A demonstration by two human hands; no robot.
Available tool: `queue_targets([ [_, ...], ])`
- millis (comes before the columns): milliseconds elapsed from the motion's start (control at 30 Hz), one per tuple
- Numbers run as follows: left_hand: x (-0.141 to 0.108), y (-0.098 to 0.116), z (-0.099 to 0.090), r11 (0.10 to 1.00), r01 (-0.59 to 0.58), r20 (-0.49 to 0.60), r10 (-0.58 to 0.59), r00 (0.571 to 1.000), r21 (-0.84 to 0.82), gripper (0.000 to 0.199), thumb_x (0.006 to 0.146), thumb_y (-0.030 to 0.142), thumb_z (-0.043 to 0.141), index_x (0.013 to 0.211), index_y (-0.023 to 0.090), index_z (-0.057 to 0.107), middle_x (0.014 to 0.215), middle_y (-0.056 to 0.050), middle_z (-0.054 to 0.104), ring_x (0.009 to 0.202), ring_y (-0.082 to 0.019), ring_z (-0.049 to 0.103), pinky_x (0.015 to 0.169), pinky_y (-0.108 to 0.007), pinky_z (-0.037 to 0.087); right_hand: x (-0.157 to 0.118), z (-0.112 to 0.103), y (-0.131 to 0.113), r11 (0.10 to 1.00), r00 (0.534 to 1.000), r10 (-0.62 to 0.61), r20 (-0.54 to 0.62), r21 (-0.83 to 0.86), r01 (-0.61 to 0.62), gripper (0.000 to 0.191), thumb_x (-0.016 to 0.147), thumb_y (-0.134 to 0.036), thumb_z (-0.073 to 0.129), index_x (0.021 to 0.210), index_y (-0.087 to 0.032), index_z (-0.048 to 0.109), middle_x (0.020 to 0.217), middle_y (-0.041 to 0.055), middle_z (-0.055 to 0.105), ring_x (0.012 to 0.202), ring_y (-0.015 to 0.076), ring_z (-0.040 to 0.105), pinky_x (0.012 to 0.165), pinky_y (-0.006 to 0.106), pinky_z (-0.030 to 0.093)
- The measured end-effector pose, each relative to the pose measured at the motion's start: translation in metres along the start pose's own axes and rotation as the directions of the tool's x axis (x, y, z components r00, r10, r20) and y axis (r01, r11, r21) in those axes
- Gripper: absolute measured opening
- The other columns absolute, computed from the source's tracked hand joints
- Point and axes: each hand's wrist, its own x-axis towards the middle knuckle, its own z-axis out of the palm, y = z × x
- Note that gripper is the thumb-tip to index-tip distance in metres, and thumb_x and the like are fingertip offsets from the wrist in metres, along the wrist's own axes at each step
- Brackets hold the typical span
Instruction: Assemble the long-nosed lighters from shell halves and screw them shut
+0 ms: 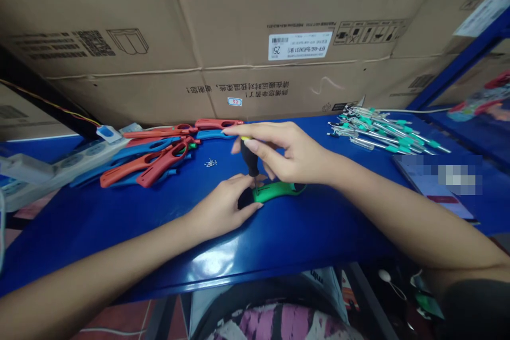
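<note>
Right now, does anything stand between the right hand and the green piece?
Only the screwdriver, held in the right hand, its shaft pointing down at the green piece. The left hand grips that piece's left end, beside the shaft. Nothing else visible intervenes.

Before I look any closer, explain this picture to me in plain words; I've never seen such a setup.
There is no machine here, just a person's two bare hands. The single picture comes from a camera worn on the head, looking forward and down. The left hand steadies a green casing on the blue table. The right hand grips a black-handled screwdriver, its shaft pointing down at the casing. To the left lie red, orange and blue casings and some tiny pieces, probably screws. To the right is a heap of thin metal rods with green parts.
</note>
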Motion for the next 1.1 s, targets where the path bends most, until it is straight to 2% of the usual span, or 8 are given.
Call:
queue_targets([
  [167, 0.008, -0.002, 0.011, 0.994, -0.108, -0.085, 0.108, 0.99, 0.005, 0.021, 0.092, 0.02, 0.064, 0.112, 0.017, 0.06, 0.109, -0.009, 0.071, 0.102, -0.025, 0.067, 0.089, -0.04, 0.056, 0.001, -0.007, 0.002, 0.976, 0.997, -0.073, -0.03, -0.208, 0.065, 0.039, 0.099, -0.046, 0.055, 0.112, -0.012, 0.071, 0.097, 0.0072, 0.075, 0.081, 0.0157, 0.069, 0.07, 0.026, 0.051],
  [333, 0.008, -0.007, 0.017, 0.985, -0.168, -0.139, 0.163, 0.977, -0.024, 0.025, 0.092, 0.022, 0.066, 0.115, 0.016, 0.059, 0.112, -0.009, 0.071, 0.104, -0.023, 0.066, 0.093, -0.038, 0.055, 0.001, -0.013, 0.0, 0.996, 0.992, -0.044, 0.116, 0.087, 0.034, 0.032, 0.103, -0.026, 0.048, 0.129, -0.013, 0.061, 0.11, 0.0072, 0.073, 0.087, 0.0111, 0.068, 0.075, 0.022, 0.052],
  [467, 0.007, -0.01, 0.017, 0.982, -0.19, -0.155, 0.186, 0.97, -0.017, 0.025, 0.093, 0.023, 0.065, 0.117, 0.015, 0.059, 0.114, -0.01, 0.071, 0.107, -0.023, 0.067, 0.095, -0.038, 0.055, -0.001, -0.014, 0.0, 0.984, 0.991, -0.122, 0.047, -0.128, 0.127, 0.037, 0.098, -0.044, 0.058, 0.117, -0.014, 0.069, 0.103, 0.0079, 0.074, 0.089, 0.0158, 0.069, 0.073, 0.025, 0.053],
  [600, 0.007, -0.011, 0.017, 0.987, -0.157, -0.133, 0.15, 0.98, -0.044, 0.024, 0.093, 0.024, 0.067, 0.114, 0.016, 0.06, 0.112, -0.009, 0.071, 0.103, -0.023, 0.067, 0.091, -0.037, 0.056, -0.001, -0.015, -0.001, 0.996, 0.994, -0.084, 0.07, -0.021, 0.086, 0.035, 0.105, -0.024, 0.04, 0.129, -0.014, 0.063, 0.116, 0.0094, 0.072, 0.103, 0.0145, 0.068, 0.086, 0.026, 0.053],
  [733, 0.007, -0.01, 0.017, 0.986, -0.162, -0.149, 0.156, 0.976, -0.026, 0.023, 0.093, 0.024, 0.067, 0.113, 0.016, 0.059, 0.11, -0.009, 0.071, 0.102, -0.023, 0.067, 0.09, -0.037, 0.056, -0.004, -0.013, 0.003, 0.947, 0.977, -0.21, -0.04, -0.256, 0.193, 0.026, 0.098, -0.035, 0.059, 0.107, -0.014, 0.07, 0.088, 0.0045, 0.073, 0.073, 0.0123, 0.067, 0.065, 0.023, 0.049],
  [800, 0.007, -0.01, 0.017, 0.988, -0.153, -0.136, 0.147, 0.98, -0.033, 0.024, 0.093, 0.025, 0.066, 0.114, 0.016, 0.059, 0.11, -0.009, 0.071, 0.103, -0.024, 0.066, 0.092, -0.039, 0.055, -0.006, -0.01, 0.004, 0.902, 0.955, -0.282, -0.092, -0.366, 0.231, 0.022, 0.098, -0.031, 0.058, 0.105, -0.014, 0.07, 0.091, 0.0061, 0.074, 0.072, 0.013, 0.066, 0.061, 0.024, 0.047],
  [967, 0.007, -0.01, 0.017, 0.989, -0.14, -0.126, 0.131, 0.983, -0.058, 0.024, 0.093, 0.025, 0.067, 0.114, 0.016, 0.06, 0.112, -0.01, 0.071, 0.106, -0.024, 0.066, 0.094, -0.039, 0.055, -0.005, -0.003, 0.003, 0.992, 0.995, -0.1, -0.023, -0.081, 0.098, 0.029, 0.103, -0.022, 0.043, 0.121, -0.013, 0.064, 0.102, 0.0075, 0.073, 0.083, 0.0118, 0.067, 0.072, 0.023, 0.051],
  [1100, 0.007, -0.011, 0.018, 0.987, -0.156, -0.147, 0.148, 0.978, -0.046, 0.026, 0.092, 0.025, 0.068, 0.116, 0.018, 0.059, 0.115, -0.009, 0.071, 0.109, -0.024, 0.065, 0.097, -0.039, 0.054, -0.005, -0.001, 0.006, 0.937, 0.97, -0.209, -0.121, -0.307, 0.164, 0.03, 0.097, -0.043, 0.06, 0.107, -0.016, 0.069, 0.093, 0.006, 0.072, 0.072, 0.0132, 0.065, 0.063, 0.024, 0.048],
])
